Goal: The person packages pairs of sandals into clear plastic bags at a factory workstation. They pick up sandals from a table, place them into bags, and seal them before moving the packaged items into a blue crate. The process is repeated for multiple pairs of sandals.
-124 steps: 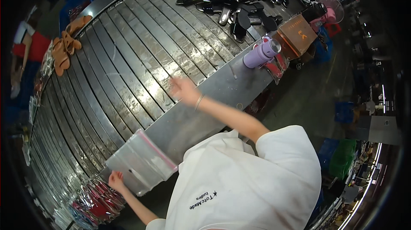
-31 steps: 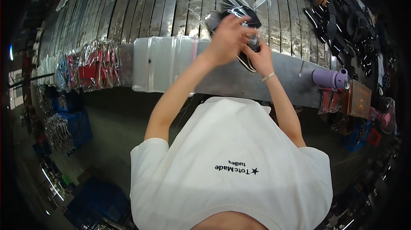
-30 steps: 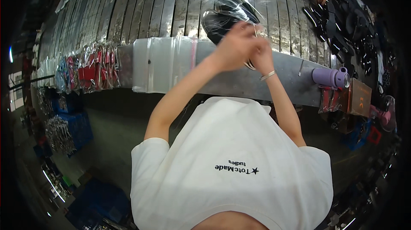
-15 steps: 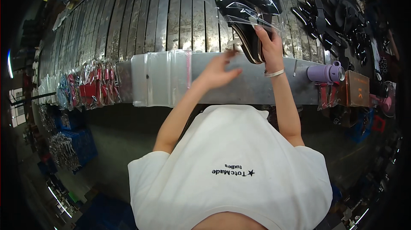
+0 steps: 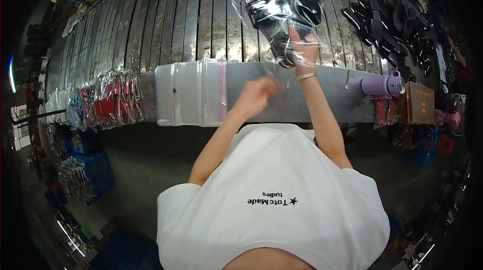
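Observation:
A pair of black sandals (image 5: 264,11) sits inside a clear plastic bag (image 5: 241,1), over the near edge of the slatted metal surface. Round their near end, my right hand (image 5: 305,51) is closed, with the thumb along the top and the film crinkled about it. My left hand (image 5: 259,94) is just nearer and to the left, over the smooth metal ledge (image 5: 297,106). Its fingers are smeared by motion, so whether they pinch the film is unclear. A stack of flat clear bags (image 5: 188,96) lies left of it.
Several black sandals (image 5: 377,23) lie at the far right of the slatted surface (image 5: 166,23). A purple bottle (image 5: 380,86) and a brown box (image 5: 420,104) stand at the ledge's right. Red packets in clear wrapping (image 5: 108,101) line its left end.
The bag now reaches down over the sandals' near end, which stuck out before. My right hand has shifted left with them. My left hand has moved slightly nearer.

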### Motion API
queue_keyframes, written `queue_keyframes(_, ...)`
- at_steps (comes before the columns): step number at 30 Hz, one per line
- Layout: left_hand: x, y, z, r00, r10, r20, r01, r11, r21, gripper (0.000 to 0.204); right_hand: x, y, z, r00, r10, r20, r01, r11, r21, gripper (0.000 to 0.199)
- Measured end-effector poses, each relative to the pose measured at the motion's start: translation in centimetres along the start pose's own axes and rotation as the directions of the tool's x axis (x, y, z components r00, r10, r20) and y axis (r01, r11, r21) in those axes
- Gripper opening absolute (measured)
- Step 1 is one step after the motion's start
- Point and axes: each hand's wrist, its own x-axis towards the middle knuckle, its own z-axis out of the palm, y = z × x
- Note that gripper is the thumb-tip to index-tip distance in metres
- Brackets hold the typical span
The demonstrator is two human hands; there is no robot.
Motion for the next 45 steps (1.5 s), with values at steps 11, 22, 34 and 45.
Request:
queue_keyframes(11, -1.9, -11.8, 1.3, 0.924, -0.383, -0.013, 0.225, 0.571, -0.789, 0.032, -6.2, 14.4, -6.7, 0.948, 0.258, 0.185, 0.026, 0.517, -0.856, 0.094)
queue_keyframes(22, -3.0, -12.8, 1.4, 0.775, -0.549, -0.311, 0.295, 0.751, -0.591, 0.021, -10.2, 10.7, -6.0, 0.817, 0.186, 0.546, 0.551, 0.023, -0.834, 0.018)
queue_keyframes(34, -6.3, -10.4, -1.3, 0.742, -0.569, -0.354, 0.376, 0.791, -0.483, 0.029, -15.2, 7.8, -14.2, 0.649, 0.396, 0.650, 0.450, 0.489, -0.747, 0.017)
queue_keyframes(45, -4.3, -10.5, -5.9, 0.935, 0.063, -0.348, 0.118, 0.872, 0.474, 0.015, -6.6, 9.8, -15.0, 0.488, -0.061, 0.871, 0.850, 0.258, -0.459, 0.036)
